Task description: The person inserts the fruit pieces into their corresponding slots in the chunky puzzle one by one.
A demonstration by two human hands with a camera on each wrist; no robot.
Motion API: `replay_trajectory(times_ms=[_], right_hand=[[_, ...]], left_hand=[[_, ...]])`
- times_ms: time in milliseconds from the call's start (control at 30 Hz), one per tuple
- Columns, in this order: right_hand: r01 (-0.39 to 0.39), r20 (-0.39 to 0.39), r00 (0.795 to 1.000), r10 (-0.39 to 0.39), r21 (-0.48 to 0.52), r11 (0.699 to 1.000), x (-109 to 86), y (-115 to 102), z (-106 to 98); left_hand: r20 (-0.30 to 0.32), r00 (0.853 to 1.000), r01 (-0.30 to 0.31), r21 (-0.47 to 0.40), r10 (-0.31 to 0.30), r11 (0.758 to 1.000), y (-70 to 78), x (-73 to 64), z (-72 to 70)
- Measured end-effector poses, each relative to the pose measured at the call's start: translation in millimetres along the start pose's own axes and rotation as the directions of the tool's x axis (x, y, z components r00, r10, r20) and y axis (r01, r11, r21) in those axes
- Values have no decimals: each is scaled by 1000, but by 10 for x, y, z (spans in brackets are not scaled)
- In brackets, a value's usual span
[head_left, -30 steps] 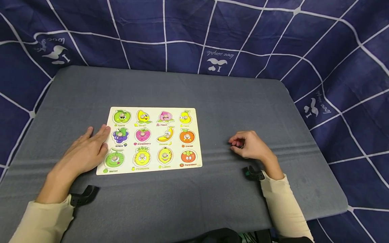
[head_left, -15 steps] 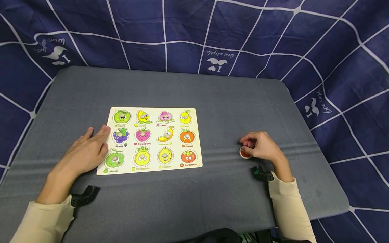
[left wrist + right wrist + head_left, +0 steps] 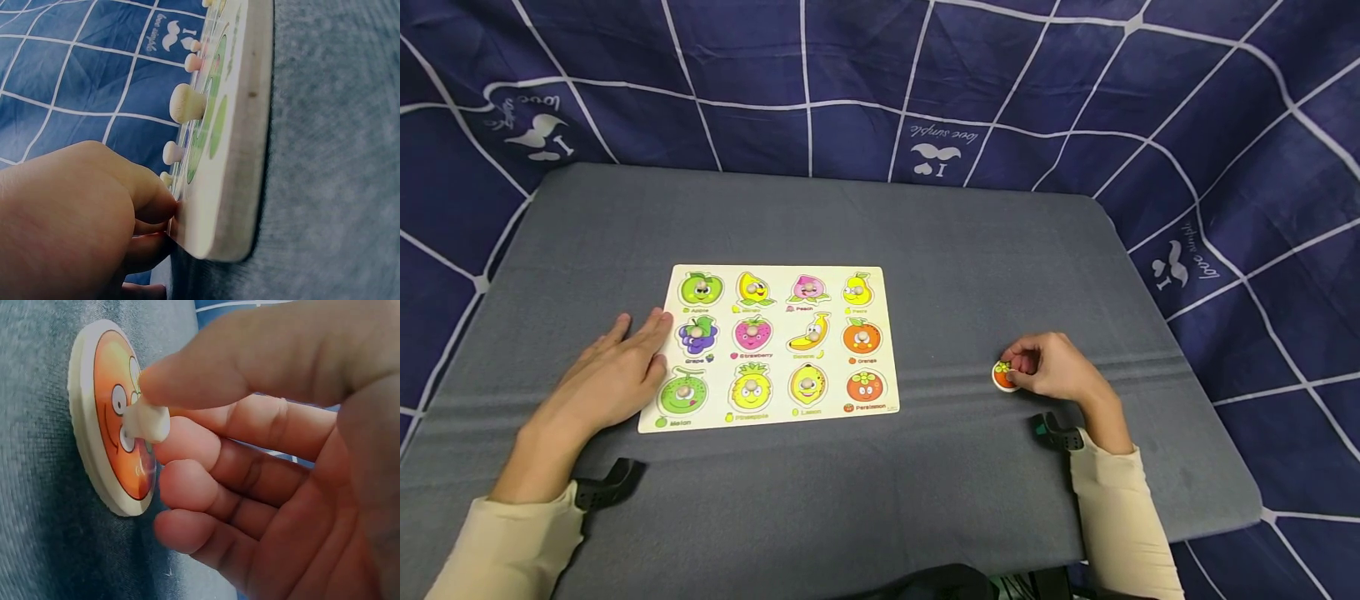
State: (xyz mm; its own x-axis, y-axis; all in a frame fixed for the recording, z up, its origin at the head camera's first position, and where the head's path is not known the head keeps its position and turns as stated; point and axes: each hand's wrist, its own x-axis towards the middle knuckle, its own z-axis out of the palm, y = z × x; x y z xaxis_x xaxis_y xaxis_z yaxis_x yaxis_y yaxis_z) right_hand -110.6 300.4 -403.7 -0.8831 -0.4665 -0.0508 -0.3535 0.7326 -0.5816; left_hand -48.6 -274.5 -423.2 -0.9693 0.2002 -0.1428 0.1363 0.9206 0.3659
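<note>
A cream wooden fruit puzzle board (image 3: 780,335) lies left of centre on the grey table, with knobbed fruit pieces in it. My left hand (image 3: 606,379) lies flat, fingers spread, along the board's left edge; its fingertips touch the edge in the left wrist view. Well right of the board, my right hand (image 3: 1048,367) pinches the round knob (image 3: 150,422) of the orange-red persimmon puzzle piece (image 3: 119,469) between thumb and finger. The other fingers curl loosely below. This piece lies close on the tabletop, face up. The board's persimmon slot (image 3: 865,386) shows a printed persimmon without a knob.
The grey cloth-covered table (image 3: 850,500) has a crease running across it. A dark blue curtain (image 3: 865,58) with white grid lines hangs around the far and side edges. Black wrist straps (image 3: 608,485) sit at both sleeves.
My right hand has moved right and slightly toward me, and the persimmon piece, hidden a second ago, now shows at its fingertips. The left hand and board have stayed put.
</note>
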Motion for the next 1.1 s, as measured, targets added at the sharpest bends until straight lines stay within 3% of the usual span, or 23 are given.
replay_trajectory(times_ms=[433,1100], right_hand=[[7,59,998,-8,13,1000,-50,17,-60],[23,58,998,-22,-3,1000,-36,-6,-43]], left_hand=[[-16,1000,-7,-2,7,1000,10,-4,7],[-18,1000,-7,-1,7,1000,18,-4,1]])
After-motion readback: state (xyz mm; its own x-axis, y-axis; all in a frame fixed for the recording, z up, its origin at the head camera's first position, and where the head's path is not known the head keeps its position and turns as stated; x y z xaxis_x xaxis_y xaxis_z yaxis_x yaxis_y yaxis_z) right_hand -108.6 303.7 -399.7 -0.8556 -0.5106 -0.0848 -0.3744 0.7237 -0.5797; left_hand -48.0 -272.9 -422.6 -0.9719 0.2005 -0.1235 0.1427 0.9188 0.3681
